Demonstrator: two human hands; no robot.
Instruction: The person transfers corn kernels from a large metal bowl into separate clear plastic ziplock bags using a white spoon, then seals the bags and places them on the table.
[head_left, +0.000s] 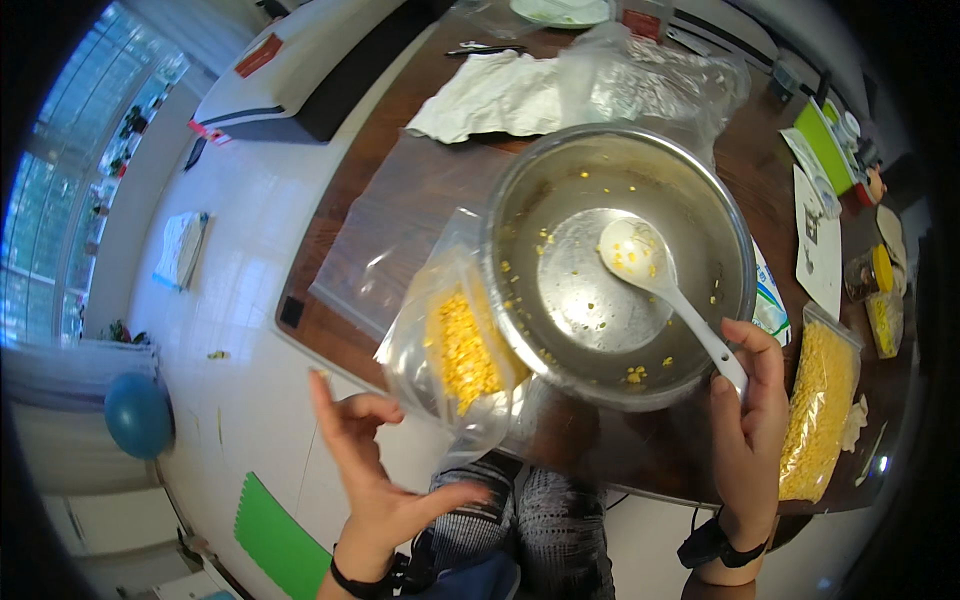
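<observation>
A large stainless steel bowl (547, 172) stands on the dark wooden table, with scattered yellow kernels inside. A white spoon (634, 251) with kernels in its bowl lies across it, and my right hand (750, 420) holds the handle's end at the rim. To the bowl's left, a clear plastic bag (420, 375) with yellow kernels (466, 352) leans against its side at the table edge. My left hand (390, 465) is just below and left of this bag, fingers spread and nothing in them. A full bag of yellow kernels (817, 405) lies right of my right hand.
Flat clear plastic bags (405, 217) lie left of the bowl. Behind it are a white cloth (495, 94) and crumpled clear plastic (652, 82). At right stand a green container (823, 146) and a yellow-lidded jar (870, 274), near a white sheet (817, 247). The table's front edge runs above my knees.
</observation>
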